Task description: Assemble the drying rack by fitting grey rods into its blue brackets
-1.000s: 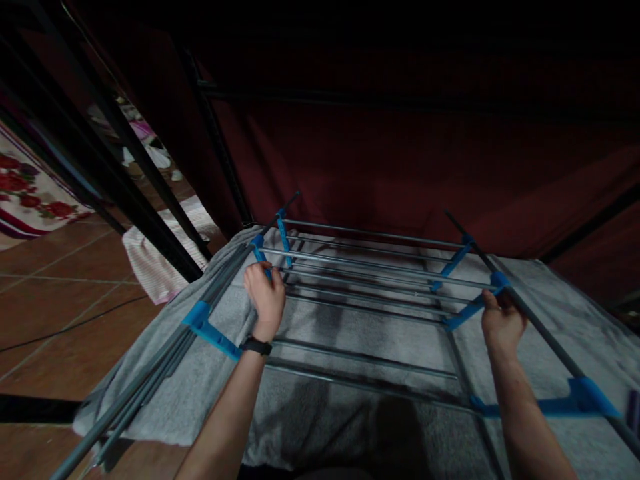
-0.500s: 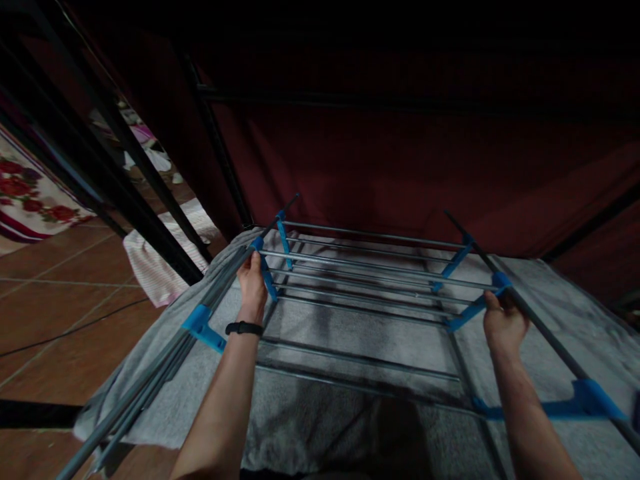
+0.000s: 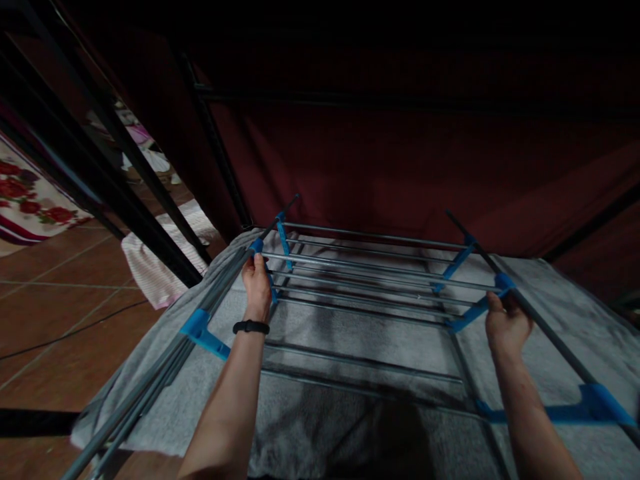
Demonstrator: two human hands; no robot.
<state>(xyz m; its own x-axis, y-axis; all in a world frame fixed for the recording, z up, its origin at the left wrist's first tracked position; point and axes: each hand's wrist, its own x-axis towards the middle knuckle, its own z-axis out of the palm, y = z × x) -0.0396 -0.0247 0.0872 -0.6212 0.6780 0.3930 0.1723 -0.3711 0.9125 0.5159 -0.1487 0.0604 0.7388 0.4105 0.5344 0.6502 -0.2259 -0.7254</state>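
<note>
A rack of grey metal tubes (image 3: pixel 360 365) with blue plastic connectors lies on a grey blanket (image 3: pixel 320 427). My left hand (image 3: pixel 257 283), a black band on its wrist, is closed around the upper left blue connector (image 3: pixel 257 246), thumb on top. On the other side my right hand (image 3: pixel 508 323) grips the matching right connector (image 3: pixel 504 283), its fingers partly hidden behind it. Several crossbars run between the two hands. Nearer to me are a lower left connector (image 3: pixel 197 325) and a lower right connector (image 3: pixel 595 403). Several thin tubes (image 3: pixel 160 373) run side by side along the left.
Black metal bars (image 3: pixel 100 187) rise at the left, and a dark red cloth (image 3: pixel 400 167) hangs behind the rack. A striped cloth (image 3: pixel 155 260) lies over the tiled floor (image 3: pixel 65 313), which a dark cable crosses. A flowered fabric (image 3: pixel 35 193) hangs at far left.
My left hand and forearm have shifted slightly right and down at the connector. The right hand stays on its connector. The rack has hardly moved.
</note>
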